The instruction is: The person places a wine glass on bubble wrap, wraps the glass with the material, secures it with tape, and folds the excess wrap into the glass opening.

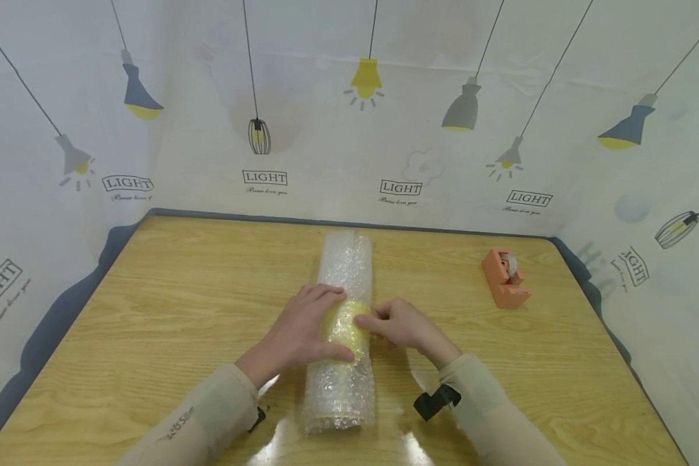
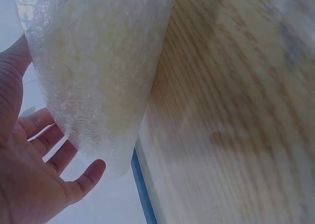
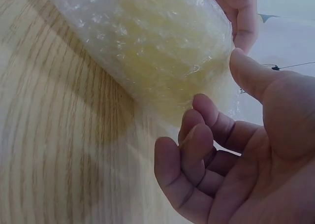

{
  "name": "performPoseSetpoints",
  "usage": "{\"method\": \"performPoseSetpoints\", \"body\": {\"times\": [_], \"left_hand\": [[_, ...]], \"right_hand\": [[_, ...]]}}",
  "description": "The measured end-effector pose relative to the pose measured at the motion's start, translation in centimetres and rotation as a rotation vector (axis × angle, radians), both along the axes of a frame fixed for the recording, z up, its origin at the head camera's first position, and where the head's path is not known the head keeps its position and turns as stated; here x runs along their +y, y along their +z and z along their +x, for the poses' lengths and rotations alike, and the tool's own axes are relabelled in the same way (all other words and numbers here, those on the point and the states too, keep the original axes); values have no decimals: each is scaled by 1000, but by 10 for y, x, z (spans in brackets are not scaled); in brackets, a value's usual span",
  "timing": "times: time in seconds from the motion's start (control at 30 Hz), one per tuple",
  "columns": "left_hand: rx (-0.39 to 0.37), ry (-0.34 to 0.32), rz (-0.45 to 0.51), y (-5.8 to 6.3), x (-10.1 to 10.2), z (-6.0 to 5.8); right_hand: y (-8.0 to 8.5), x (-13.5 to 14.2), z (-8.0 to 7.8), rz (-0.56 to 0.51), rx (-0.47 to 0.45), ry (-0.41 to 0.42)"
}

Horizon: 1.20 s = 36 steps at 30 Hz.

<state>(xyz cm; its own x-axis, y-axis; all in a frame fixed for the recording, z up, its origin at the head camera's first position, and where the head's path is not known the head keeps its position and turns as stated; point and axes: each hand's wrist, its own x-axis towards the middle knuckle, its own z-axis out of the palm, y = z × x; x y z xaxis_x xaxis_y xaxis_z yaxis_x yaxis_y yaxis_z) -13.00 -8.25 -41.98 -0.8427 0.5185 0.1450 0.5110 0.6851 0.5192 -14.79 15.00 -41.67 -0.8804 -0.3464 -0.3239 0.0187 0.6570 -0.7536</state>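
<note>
A long roll of clear bubble wrap (image 1: 343, 395) lies on the wooden table, pointing away from me. Something yellow shows through its middle; what it is, I cannot tell. Across the roll's left side and top rests my left hand (image 1: 309, 323), thumb and fingers spread. The left wrist view shows those fingers (image 2: 42, 138) fairly straight, touching the wrap's side. My right hand (image 1: 404, 323) holds the right side at the yellow part, its thumb on top. In the right wrist view, the curled fingers (image 3: 189, 145) are beside the wrap and the index fingertip touches it.
An orange tape dispenser (image 1: 505, 288) with a tape roll in it stands at the right back of the wooden table (image 1: 169, 310). A white curtain (image 1: 326, 136) printed with lamps surrounds the back and sides. Both wrists wear black straps.
</note>
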Motion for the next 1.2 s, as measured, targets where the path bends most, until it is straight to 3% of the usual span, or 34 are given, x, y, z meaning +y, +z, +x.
{"method": "performPoseSetpoints", "body": {"times": [0.37, 0.63, 1.2], "left_hand": [[-7, -1, 41, -1, -1, 0], [-53, -4, 89, 0, -4, 0], [-56, 39, 259, -4, -6, -4]], "right_hand": [[-5, -3, 2, 5, 3, -41], [-6, -5, 3, 14, -7, -56], [-6, -9, 3, 32, 5, -81]]}}
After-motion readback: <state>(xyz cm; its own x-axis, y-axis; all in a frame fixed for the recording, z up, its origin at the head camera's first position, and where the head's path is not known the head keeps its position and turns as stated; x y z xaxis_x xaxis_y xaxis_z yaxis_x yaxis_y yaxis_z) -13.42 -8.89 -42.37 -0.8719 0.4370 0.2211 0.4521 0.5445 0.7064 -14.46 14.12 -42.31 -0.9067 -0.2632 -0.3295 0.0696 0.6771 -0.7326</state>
